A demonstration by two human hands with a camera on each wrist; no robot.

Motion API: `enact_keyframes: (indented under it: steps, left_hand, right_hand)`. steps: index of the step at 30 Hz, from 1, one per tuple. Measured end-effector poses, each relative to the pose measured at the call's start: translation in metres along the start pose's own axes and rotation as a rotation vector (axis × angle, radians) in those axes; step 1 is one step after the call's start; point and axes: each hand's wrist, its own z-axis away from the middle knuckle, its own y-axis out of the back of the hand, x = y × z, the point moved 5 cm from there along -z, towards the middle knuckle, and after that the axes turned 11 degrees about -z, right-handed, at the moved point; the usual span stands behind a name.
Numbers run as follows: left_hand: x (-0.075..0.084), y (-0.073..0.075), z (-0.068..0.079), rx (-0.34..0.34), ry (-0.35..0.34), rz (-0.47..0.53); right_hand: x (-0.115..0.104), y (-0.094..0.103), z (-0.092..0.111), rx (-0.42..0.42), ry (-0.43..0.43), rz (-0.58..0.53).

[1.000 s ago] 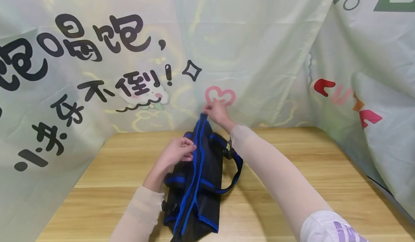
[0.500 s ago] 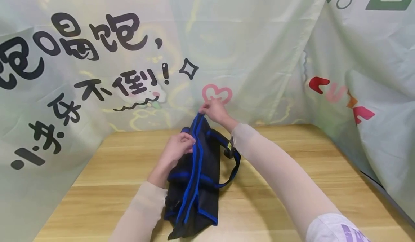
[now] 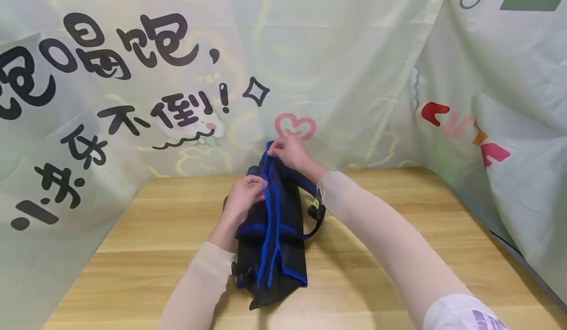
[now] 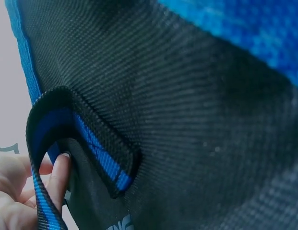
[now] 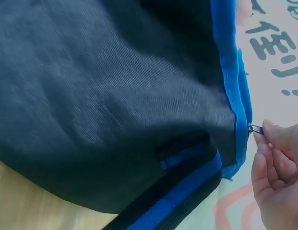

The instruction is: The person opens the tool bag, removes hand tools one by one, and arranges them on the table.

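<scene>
A black fabric bag with blue trim (image 3: pixel 289 207) stands on the table, its long top opening running away from me. At its far end my right hand (image 3: pixel 291 151) pinches a small metal zipper pull (image 5: pixel 256 129) between thumb and finger, plain in the right wrist view. Nearer to me, my left hand (image 3: pixel 242 195) pinches the blue-trimmed top edge from the left side. In the left wrist view, that hand's fingers (image 4: pixel 58 184) show behind a black-and-blue strap handle (image 4: pixel 98 148). Another strap handle (image 5: pixel 172 201) loops off the bag's right side.
The wooden table (image 3: pixel 376 251) bears the bag. Behind it hangs a printed pale cloth backdrop (image 3: pixel 345 74), close to the bag's far end. A black buckle (image 3: pixel 316 209) sits on the right strap, beside the right forearm.
My right hand has drawn the zipper pull slightly toward me, and the bag's far corner now shows past its fingers. The bag's near end has shifted away from me. The left hand keeps its hold.
</scene>
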Motion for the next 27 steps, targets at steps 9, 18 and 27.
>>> enact_keyframes:
  steps: [9,18,27]
  left_hand:
    - [-0.01,0.004,-0.001,0.003,0.033,0.041]
    - [-0.008,0.006,0.0,-0.021,0.036,0.029]
    - [0.002,0.01,0.001,-0.021,-0.009,0.043]
  right_hand:
    - [-0.01,-0.012,0.029,-0.038,0.011,-0.041]
    - [-0.017,-0.013,0.059,-0.08,-0.025,-0.115]
    - [-0.041,-0.012,0.094,-0.17,-0.009,-0.145]
